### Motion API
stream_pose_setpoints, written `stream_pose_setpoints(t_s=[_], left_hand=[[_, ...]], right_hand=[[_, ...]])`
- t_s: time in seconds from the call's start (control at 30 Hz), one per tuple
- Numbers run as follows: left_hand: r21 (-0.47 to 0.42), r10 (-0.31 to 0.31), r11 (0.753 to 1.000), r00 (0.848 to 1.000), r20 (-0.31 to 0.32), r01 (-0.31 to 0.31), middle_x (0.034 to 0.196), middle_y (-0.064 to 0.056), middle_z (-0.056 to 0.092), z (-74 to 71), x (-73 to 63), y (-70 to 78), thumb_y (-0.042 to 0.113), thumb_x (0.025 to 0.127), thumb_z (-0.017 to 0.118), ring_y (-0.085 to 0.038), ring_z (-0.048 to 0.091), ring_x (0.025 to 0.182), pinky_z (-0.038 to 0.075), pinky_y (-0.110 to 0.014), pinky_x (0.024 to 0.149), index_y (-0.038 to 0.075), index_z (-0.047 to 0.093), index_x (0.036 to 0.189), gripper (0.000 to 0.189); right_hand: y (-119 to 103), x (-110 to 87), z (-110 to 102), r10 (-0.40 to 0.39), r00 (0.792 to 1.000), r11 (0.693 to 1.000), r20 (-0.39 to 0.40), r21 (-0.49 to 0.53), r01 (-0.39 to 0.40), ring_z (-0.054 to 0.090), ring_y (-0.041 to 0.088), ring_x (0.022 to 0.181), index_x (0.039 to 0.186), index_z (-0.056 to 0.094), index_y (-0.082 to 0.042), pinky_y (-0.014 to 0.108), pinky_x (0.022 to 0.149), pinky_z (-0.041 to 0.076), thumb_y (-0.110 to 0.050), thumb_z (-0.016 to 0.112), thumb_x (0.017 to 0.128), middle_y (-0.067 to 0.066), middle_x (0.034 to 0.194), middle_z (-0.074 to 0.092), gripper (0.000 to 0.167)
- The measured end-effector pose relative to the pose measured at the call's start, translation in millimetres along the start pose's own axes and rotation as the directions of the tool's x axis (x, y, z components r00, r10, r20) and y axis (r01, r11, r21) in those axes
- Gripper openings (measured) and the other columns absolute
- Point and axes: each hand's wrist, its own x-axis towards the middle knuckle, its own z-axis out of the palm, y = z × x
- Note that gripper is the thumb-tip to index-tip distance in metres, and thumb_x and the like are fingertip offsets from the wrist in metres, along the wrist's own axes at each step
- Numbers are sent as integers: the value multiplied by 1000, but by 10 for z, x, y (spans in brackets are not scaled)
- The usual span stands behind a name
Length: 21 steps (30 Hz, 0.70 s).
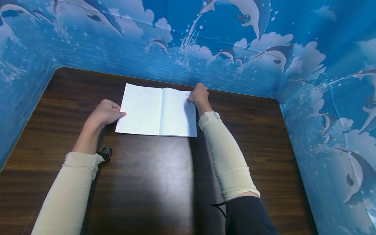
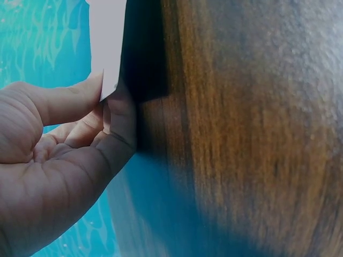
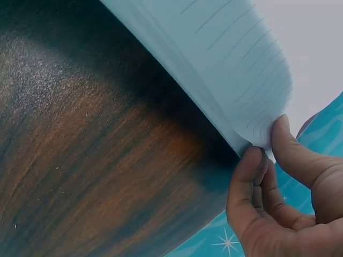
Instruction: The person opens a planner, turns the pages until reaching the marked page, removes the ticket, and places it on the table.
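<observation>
An open notebook with ruled white pages lies toward the back of the dark wooden table, its fold running down the middle. My left hand pinches the notebook's left edge between thumb and fingers; the left wrist view shows the page edge caught there by the left hand. At the upper right corner, my right hand holds the notebook. Close up in the right wrist view, thumb and fingers of the right hand pinch a bent ruled page near its corner.
The brown wood-grain table has rounded back corners. A blue curtain printed with dolphins and clouds stands behind and on both sides. A small black device sits at the left wrist, and a thin black cable hangs by the right sleeve.
</observation>
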Motion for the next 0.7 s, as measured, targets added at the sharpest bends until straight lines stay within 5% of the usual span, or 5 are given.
stream_pose_setpoints(t_s=[0.2,0.4,0.7], left_hand=[[1,1,1000,1000,-1,-1,68,-2,47,3,3,0,17,107,64,-24,48,79,43,-40,75,-14,63,120,34],[-3,5,1000,1000,-12,-5,97,-17,61,5,-2,0,16,107,64,-33,53,98,48,-45,84,-18,60,132,43],[-10,-17,1000,1000,11,17,133,-35,55,10,5,-21,18,109,60,-41,50,116,48,-59,99,-19,54,141,49]], right_hand=[[-27,-29,-14,-2,1000,1000,26,-12,2,63,25,132,145,61,-9,36,106,55,-18,82,96,9,147,64,53],[-47,-75,-76,-27,998,997,65,-69,31,65,23,110,133,68,-8,35,93,56,-15,68,104,10,141,67,30],[-108,-54,-317,-22,969,996,247,-75,42,70,17,75,139,64,-2,30,90,63,-14,63,105,13,137,66,37]])
